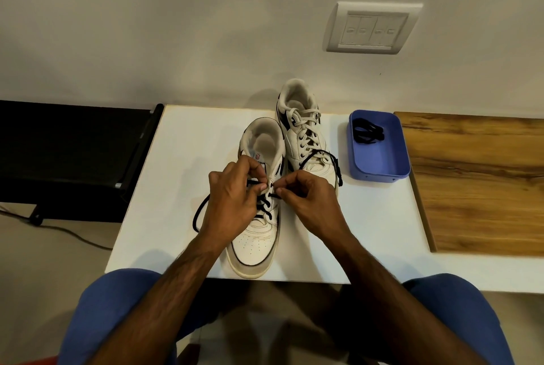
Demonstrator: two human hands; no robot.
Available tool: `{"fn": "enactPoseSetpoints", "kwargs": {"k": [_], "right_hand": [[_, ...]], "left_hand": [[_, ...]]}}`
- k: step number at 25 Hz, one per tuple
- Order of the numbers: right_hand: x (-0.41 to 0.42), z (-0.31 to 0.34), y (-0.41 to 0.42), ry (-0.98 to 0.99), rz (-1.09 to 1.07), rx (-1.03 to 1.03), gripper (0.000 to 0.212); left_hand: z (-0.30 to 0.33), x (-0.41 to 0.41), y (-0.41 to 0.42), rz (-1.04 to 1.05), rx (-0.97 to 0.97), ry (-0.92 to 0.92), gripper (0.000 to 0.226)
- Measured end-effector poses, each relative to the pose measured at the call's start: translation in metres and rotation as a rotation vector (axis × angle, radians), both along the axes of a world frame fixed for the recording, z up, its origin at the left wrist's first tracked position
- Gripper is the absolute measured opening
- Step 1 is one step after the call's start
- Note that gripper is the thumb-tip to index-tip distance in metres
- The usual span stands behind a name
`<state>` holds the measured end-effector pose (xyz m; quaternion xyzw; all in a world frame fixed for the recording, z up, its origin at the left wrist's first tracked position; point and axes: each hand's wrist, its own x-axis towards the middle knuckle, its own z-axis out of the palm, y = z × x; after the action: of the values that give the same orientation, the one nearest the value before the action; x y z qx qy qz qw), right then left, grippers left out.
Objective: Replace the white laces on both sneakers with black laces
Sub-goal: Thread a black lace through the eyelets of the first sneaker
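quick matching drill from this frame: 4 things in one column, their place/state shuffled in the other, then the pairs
Things:
1. near sneaker
2. far sneaker
3. blue tray
4. wall switch plate

States:
A. holds a spare black lace
B. white laces in place
C. fixed on the wall above the table
D. partly threaded with black lace, left hand and right hand pinching at its eyelets

Pairs: 1-D, 2-B, 3-A, 4-C
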<state>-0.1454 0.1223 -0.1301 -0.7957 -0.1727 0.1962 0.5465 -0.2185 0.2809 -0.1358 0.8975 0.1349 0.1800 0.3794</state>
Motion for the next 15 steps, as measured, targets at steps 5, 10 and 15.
{"fn": "enactPoseSetpoints", "kwargs": {"k": [5, 10, 15], "right_hand": [[0.0, -0.003, 0.002, 0.0, -0.016, 0.013, 0.007], [-0.002, -0.002, 0.005, -0.019, -0.041, 0.056, 0.006], [0.005, 0.006, -0.002, 0.032, -0.012, 0.21, 0.005]], "left_hand": [[-0.001, 0.001, 0.0, 0.025, -0.174, -0.042, 0.037], [0.004, -0.002, 0.005, -0.031, -0.215, -0.052, 0.036], [0.003, -0.004, 0.012, -0.079, 0.233, -0.004, 0.056]]}}
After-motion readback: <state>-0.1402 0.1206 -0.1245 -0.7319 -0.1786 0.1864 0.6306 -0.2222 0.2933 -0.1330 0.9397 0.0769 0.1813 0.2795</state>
